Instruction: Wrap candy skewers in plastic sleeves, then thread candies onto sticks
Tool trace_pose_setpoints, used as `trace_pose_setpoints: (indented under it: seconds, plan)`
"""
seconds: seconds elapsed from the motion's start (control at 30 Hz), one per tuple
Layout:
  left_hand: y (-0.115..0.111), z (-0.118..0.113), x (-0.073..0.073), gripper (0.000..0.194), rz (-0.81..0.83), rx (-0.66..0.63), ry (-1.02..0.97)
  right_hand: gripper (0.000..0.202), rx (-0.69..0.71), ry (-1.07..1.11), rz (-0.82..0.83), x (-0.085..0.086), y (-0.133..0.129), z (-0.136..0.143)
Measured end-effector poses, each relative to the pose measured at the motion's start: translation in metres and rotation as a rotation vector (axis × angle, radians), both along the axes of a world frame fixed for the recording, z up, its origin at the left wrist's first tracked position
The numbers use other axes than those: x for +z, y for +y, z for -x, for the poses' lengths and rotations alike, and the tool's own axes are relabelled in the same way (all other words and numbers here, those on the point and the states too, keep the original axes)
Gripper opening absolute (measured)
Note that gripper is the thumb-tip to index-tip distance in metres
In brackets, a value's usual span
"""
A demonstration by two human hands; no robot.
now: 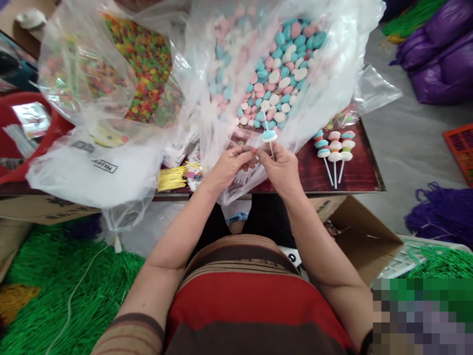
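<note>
My right hand [281, 167] is closed around a thin white stick. Threaded on that stick are blue and white candies [269, 136], with its bare upper end pointing away from me. Close beside it, my left hand [232, 165] is closed in a pinch, a small red candy [254, 150] showing at the fingertips near my right thumb. Beyond both hands lies an open clear bag of pink, blue and white candies [275, 88]. Three candy skewers [335, 146] rest side by side on the dark red table [295, 186], right of my right hand.
A clear bag holds small multicoloured candies [151, 64] at the back left. Yellow twist ties [172, 178] and a white plastic bag [92, 170] lie left of my hands. White sticks sit in a red basin [55, 118]. An open cardboard box [364, 236] stands below the table's right side.
</note>
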State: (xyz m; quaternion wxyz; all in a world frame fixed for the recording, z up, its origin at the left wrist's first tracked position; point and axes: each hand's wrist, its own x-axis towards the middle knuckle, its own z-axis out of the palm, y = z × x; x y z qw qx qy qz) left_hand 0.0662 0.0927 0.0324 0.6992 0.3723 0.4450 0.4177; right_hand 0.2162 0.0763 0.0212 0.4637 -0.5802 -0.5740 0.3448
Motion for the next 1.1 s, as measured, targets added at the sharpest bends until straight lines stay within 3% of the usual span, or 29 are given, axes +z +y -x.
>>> trace_pose_setpoints:
  seconds: [0.17, 0.3, 0.4, 0.53, 0.77, 0.9, 1.1]
  plan:
    - [0.004, 0.003, 0.001, 0.005, -0.012, 0.080, -0.012, 0.016, -0.010, -0.078, -0.033, 0.010, 0.003, -0.003]
    - [0.013, 0.017, 0.003, 0.012, -0.060, 0.258, -0.075, 0.016, -0.052, -0.109, -0.102, 0.006, 0.023, 0.000]
    - [0.015, 0.026, 0.004, 0.014, -0.073, 0.301, -0.084, 0.014, 0.008, -0.098, -0.105, 0.002, 0.040, 0.010]
    - [0.008, 0.027, 0.005, 0.017, -0.077, 0.306, -0.092, 0.018, 0.044, -0.056, -0.094, 0.002, 0.045, 0.016]
    - [-0.003, 0.018, 0.002, 0.016, -0.101, 0.205, -0.123, 0.028, 0.084, 0.132, -0.016, 0.010, 0.013, 0.013]
    - [-0.007, 0.014, 0.003, 0.017, -0.116, 0.167, -0.105, 0.028, 0.083, 0.196, 0.021, 0.010, 0.009, 0.016]
    - [-0.013, 0.011, 0.010, 0.019, -0.038, 0.138, -0.078, 0.034, 0.093, 0.358, 0.257, 0.016, 0.007, 0.016]
